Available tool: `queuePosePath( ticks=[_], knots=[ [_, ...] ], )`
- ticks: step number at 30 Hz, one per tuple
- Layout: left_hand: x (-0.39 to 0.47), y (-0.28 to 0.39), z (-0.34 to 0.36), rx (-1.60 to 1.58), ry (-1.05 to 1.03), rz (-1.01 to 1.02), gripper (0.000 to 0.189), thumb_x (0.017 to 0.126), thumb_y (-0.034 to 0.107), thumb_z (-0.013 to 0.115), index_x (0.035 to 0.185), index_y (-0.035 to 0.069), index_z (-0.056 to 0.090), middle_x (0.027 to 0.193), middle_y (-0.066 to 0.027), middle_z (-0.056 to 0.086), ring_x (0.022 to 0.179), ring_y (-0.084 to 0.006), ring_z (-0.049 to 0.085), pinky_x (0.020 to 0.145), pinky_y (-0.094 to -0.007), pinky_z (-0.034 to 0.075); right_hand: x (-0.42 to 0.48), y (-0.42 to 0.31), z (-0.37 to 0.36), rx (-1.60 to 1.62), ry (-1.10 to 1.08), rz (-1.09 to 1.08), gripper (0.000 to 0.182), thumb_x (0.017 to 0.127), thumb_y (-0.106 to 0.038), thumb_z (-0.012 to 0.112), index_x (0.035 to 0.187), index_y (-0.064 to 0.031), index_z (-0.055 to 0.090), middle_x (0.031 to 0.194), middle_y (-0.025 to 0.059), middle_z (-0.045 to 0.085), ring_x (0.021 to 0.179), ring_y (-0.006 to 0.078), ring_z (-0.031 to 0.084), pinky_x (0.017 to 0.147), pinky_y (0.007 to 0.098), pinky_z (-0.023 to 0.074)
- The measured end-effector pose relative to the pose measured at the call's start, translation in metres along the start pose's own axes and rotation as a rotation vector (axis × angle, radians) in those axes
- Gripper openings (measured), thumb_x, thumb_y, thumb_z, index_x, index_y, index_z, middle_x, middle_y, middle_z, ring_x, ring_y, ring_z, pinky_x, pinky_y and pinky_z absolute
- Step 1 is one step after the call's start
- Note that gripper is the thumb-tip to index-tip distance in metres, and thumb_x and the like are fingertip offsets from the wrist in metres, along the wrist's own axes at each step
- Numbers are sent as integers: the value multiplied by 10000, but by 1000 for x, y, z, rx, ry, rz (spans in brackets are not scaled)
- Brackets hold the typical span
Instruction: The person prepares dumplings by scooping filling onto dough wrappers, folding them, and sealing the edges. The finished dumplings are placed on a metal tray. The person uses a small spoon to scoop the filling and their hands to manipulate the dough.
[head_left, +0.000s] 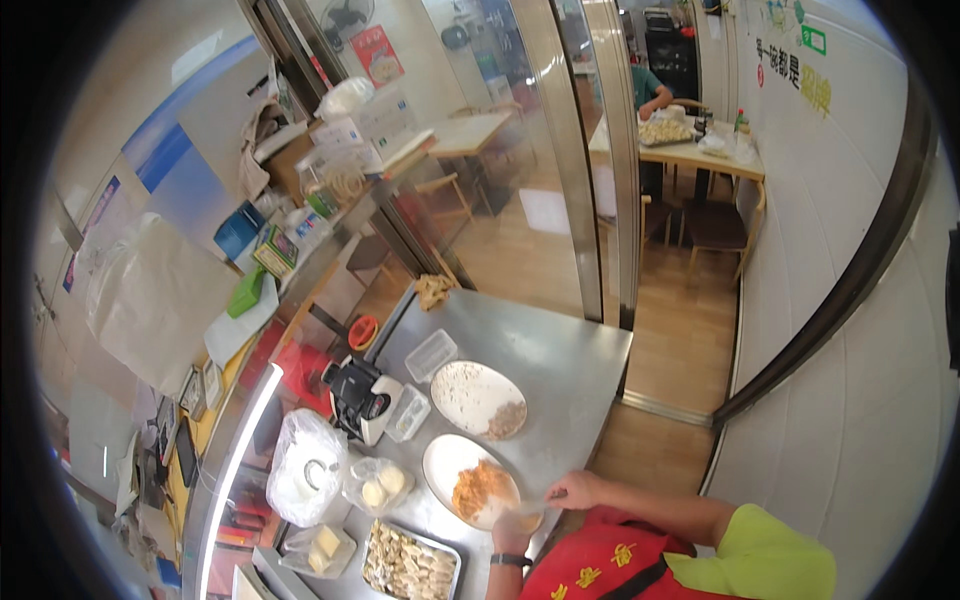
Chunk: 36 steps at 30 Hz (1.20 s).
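Observation:
My right hand (576, 491) grips the dark handle of a small utensil, whose pale blade (534, 507) is blurred. It points toward my left hand (516, 527), which wears a dark band at the wrist and is at the near rim of a white oval plate (442, 454). My left fingers curl around something small and pale that I cannot make out. Orange minced filling (478, 487) covers part of that plate. Just beyond stands a second oval plate (469, 386) with greyish filling (507, 420) at one end. A metal tray (412, 561) of shaped dumplings is left of my left hand.
On the steel table (555, 352) are bagged dough pieces (382, 484), another bag with yellowish blocks (322, 551), a white plastic bag (307, 465), a black-and-white device (364, 401) and clear containers (431, 356). A glass partition (517, 187) rises behind. Another person's arm (656, 101) rests at a far table.

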<state>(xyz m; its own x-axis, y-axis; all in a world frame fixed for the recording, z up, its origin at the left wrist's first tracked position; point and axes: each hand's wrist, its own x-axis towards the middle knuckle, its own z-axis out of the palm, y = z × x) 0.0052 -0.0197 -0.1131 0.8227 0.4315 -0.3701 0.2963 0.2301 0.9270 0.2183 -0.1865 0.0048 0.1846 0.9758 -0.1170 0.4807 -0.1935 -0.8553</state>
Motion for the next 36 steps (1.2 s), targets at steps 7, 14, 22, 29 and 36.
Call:
queuePosePath(
  ticks=[7,14,22,29,36],
  knots=[
    [10,19,18,-161,-8,-53,578,1019,391,206,1298,-93,357,1299,-270,455,1205,-418,452,1042,-543,355,-6,-19,-39,16,-11,80,246,827,-287,654,1008,-125,693,855,74,702,768,204,671,700,331,516],
    [-9,90,47,-799,224,-214,461,967,385,403,1207,-1,477,1140,-203,587,1047,-371,566,875,-506,465,-2,-33,-42,26,-116,49,274,800,-301,656,993,-110,692,890,78,699,779,224,665,718,362,516],
    [-8,173,76,-879,225,-305,476,1017,381,302,1253,-11,434,1234,-188,546,1105,-338,562,923,-525,474,-5,-19,-62,411,91,75,228,780,-168,688,972,-44,693,871,92,709,763,142,654,698,312,513],
    [-24,190,73,-941,347,-373,478,1021,358,274,1266,-32,403,1245,-202,521,1122,-352,550,906,-521,495,6,-31,-57,356,-14,78,204,810,-104,695,991,-10,688,827,50,701,735,84,620,663,251,494],
    [-24,167,57,-1006,277,-219,486,1024,361,292,1267,-44,409,1224,-192,542,1096,-344,566,902,-505,497,27,-32,-38,498,-12,118,157,848,-56,664,987,16,682,828,3,671,730,50,575,669,213,480]
  ],
)
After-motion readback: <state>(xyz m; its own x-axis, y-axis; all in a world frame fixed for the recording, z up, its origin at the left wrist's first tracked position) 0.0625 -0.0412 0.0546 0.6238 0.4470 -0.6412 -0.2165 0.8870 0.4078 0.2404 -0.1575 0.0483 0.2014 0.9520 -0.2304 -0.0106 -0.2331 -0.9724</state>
